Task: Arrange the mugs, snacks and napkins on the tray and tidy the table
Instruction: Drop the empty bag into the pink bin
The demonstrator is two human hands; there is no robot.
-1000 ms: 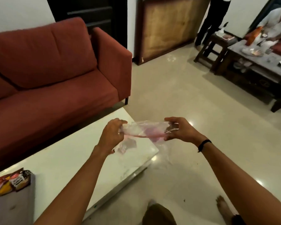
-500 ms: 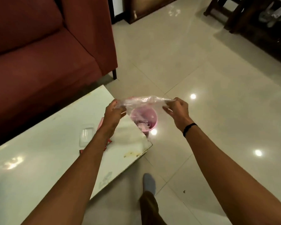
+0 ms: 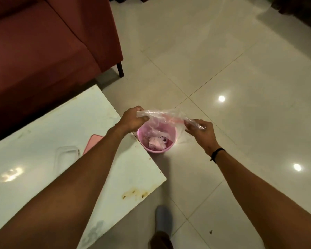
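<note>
Pale glossy floor tiles (image 3: 223,60) fill most of the view, with two bright lamp reflections on them. Over the floor, the left hand (image 3: 134,119) has its fingers curled round one end of a clear plastic bag (image 3: 162,117), and the right hand (image 3: 200,131) pinches the other end between thumb and fingertips. That single bag is stretched between the two hands, its long axis running left to right, a little lower at the right end, with loose film sagging from the middle. It hangs directly above one pink bin (image 3: 172,141) that stands on the floor just beside the corner of the white table (image 3: 34,141). Crumpled pale wrappers (image 3: 157,142) lie in the bottom of the bin; how many cannot be told. One black band (image 3: 216,153) circles the right wrist. On the table, partly hidden by the left forearm, lie one clear rectangular lid (image 3: 67,153) and one flat pink item (image 3: 92,142), side by side. Brown stains (image 3: 135,194) mark the table's near edge. One red sofa (image 3: 43,42) stands behind the table, and one foot in a grey sock (image 3: 162,218) rests on the floor below.
</note>
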